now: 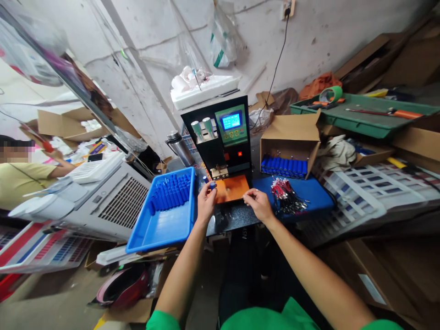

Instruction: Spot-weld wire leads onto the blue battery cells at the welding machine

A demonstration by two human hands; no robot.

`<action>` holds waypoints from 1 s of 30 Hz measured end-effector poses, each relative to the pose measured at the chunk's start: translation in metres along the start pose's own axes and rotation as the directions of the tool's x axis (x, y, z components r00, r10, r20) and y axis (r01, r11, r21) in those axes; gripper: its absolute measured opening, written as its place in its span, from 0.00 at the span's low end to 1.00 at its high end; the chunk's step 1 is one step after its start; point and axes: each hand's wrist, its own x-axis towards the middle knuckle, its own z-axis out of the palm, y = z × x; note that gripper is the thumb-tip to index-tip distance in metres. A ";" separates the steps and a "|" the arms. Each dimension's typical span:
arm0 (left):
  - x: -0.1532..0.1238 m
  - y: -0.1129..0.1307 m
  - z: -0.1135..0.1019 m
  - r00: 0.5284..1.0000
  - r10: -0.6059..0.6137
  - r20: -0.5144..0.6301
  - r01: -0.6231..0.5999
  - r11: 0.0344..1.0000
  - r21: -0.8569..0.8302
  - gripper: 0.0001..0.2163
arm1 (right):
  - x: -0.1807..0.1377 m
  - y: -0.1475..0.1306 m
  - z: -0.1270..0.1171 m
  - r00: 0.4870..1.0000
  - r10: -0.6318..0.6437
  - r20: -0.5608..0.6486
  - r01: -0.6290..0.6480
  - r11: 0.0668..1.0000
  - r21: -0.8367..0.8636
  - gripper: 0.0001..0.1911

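Observation:
My left hand (pixel 206 200) is closed on a blue cylindrical battery cell (pixel 212 185) at the left edge of the orange plate (pixel 233 188). My right hand (pixel 258 202) pinches its fingertips together at the plate's right edge; whatever may be between them is too small to make out. Just behind the plate stands a black spot-welding machine (pixel 243 160) with a lit blue screen (pixel 231 120). Its metal electrodes (pixel 219 172) hang over the plate. Beside my right hand lies a bundle of red and black wire leads (pixel 288 196) on a blue surface.
A blue tray (pixel 161 238) with rows of blue cells stands at left. An open cardboard box (pixel 290 128) holding more cells sits at right. Behind are a steel flask (pixel 180 147) and a green tool tray (pixel 364 114). A person (pixel 27 172) is at far left.

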 end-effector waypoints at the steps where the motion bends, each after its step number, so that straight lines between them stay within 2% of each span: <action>1: 0.003 0.001 0.005 0.999 -0.016 0.052 0.017 1.000 -0.022 0.17 | 0.005 -0.001 0.000 1.000 -0.008 -0.019 0.008 1.000 -0.007 0.13; 3: 0.009 0.001 0.014 0.992 -0.036 0.122 0.042 0.998 -0.045 0.17 | 0.017 -0.004 0.002 0.998 -0.026 -0.049 0.025 0.999 -0.027 0.12; 6: 0.016 -0.002 0.024 0.988 -0.031 0.150 0.036 0.999 -0.026 0.14 | 0.034 -0.007 0.008 0.997 -0.039 -0.064 0.037 0.999 -0.034 0.12; 9: 0.019 -0.005 0.028 0.984 -0.043 0.173 0.043 0.999 0.003 0.13 | 0.049 -0.004 0.018 0.997 0.017 -0.074 -0.015 0.999 0.030 0.12; 12: 0.017 -0.007 0.031 0.983 -0.065 0.170 0.074 0.996 -0.049 0.13 | 0.060 0.002 0.030 0.992 0.090 -0.085 -0.080 0.990 0.119 0.12; 16: 0.014 -0.010 0.032 0.983 -0.010 0.186 0.024 0.997 -0.078 0.11 | 0.069 0.008 0.044 0.989 0.130 -0.065 -0.120 0.982 0.149 0.10; 21: 0.015 -0.019 0.033 0.987 0.062 0.148 -0.053 0.997 -0.063 0.12 | 0.076 0.012 0.055 0.993 0.102 -0.058 -0.096 0.991 0.088 0.08; 30: 0.016 -0.023 0.036 0.990 0.084 0.117 -0.080 0.996 -0.036 0.13 | 0.078 0.012 0.062 0.999 0.038 -0.024 -0.039 0.999 -0.020 0.09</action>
